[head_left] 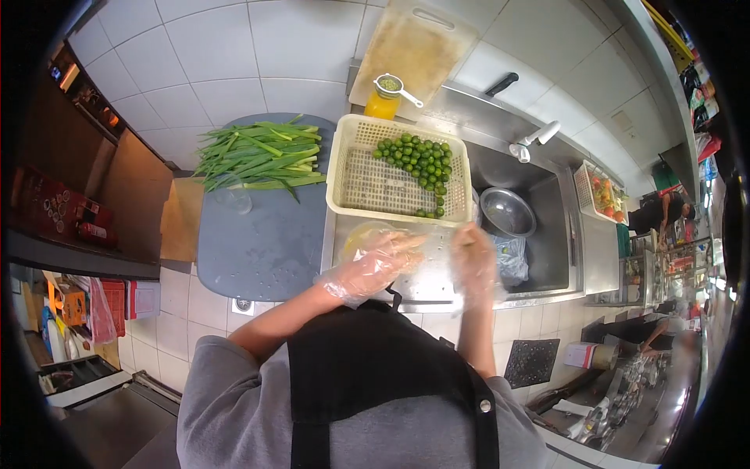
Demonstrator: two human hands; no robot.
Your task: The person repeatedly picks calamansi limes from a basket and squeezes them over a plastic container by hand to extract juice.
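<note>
My left hand (379,262), in a clear plastic glove, reaches across a see-through bowl (361,234) on the steel counter. Its fingers stretch out to the right, and I make out nothing held in them. To the right, near the sink's edge, my right hand (476,262) is also gloved and smeared by motion. Its fingers are too blurred to show whether they hold anything. Just beyond both hands lies a cream plastic basket (338,176), with small green limes (418,160) heaped toward its right side.
Long green leaves (262,152) and a clear cup (233,201) lie on a grey board (258,250). A strainer (388,84) tops an orange-filled container (382,105) before a cutting board (418,47). The sink (547,234) holds a metal bowl (508,211). People work far right.
</note>
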